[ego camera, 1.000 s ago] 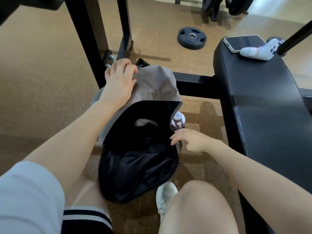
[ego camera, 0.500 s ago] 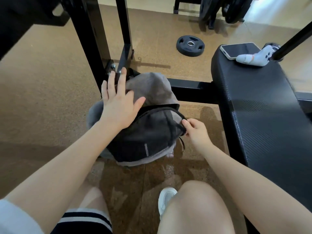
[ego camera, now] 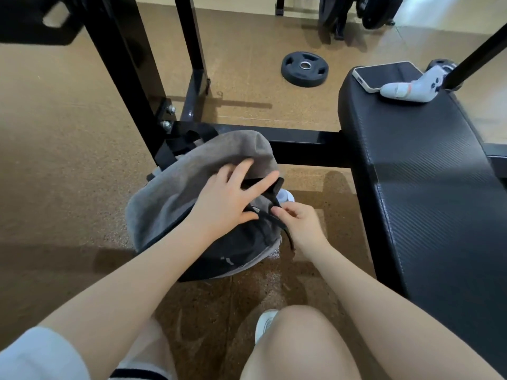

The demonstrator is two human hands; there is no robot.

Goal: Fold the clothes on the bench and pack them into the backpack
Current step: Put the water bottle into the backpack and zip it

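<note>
Grey-and-black backpack point(ego camera: 170, 198): on the floor, against the black rack frame point(ego camera: 301, 144), left of the bench point(ego camera: 428, 171).
Left hand point(ego camera: 225, 204): flat, fingers spread, on its top.
Right hand point(ego camera: 301, 226): fingertips pinched on the zipper pull point(ego camera: 285, 231).
Bare floor point(ego camera: 63, 165) to the left.

Grey and black backpack point(ego camera: 175, 198) slumped on the floor against the black frame, just left of the black padded bench point(ego camera: 428, 187)
</note>
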